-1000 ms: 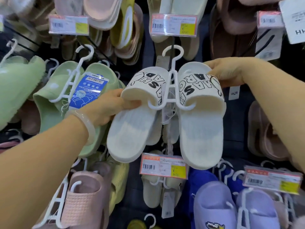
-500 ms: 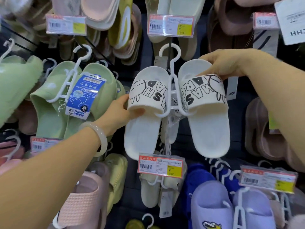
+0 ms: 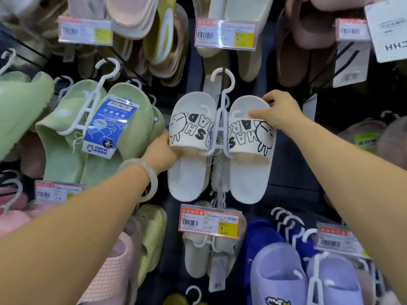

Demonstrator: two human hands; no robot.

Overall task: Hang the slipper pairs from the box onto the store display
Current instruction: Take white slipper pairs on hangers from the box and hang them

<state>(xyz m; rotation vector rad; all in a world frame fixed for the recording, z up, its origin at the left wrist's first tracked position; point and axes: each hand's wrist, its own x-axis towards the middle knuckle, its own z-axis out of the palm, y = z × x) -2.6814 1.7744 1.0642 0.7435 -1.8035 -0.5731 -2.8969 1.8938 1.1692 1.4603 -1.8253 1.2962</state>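
- White slipper pair (image 3: 220, 148) with black lettering and cartoon figures on the straps, clipped to a white plastic hanger (image 3: 222, 111), at the middle of the store display.
- Hanger hook (image 3: 221, 75) looped over a dark display peg (image 3: 223, 81), just below a price tag (image 3: 225, 34).
- Left hand (image 3: 164, 154) gripping the outer edge of the left slipper at its strap, thumb tucked under the strap; pale bangle (image 3: 146, 179) on the wrist.
- Right hand (image 3: 278, 112) curled over the toe end of the right slipper, thumb lying across the strap.
- Second price tag (image 3: 210, 220) directly beneath the pair, beige slippers (image 3: 198, 254) hanging behind it.
- Green slippers (image 3: 94, 137) with a blue label (image 3: 106, 126) to the left; lilac slippers (image 3: 284, 276) lower right; pink slipper (image 3: 114, 267) lower left.
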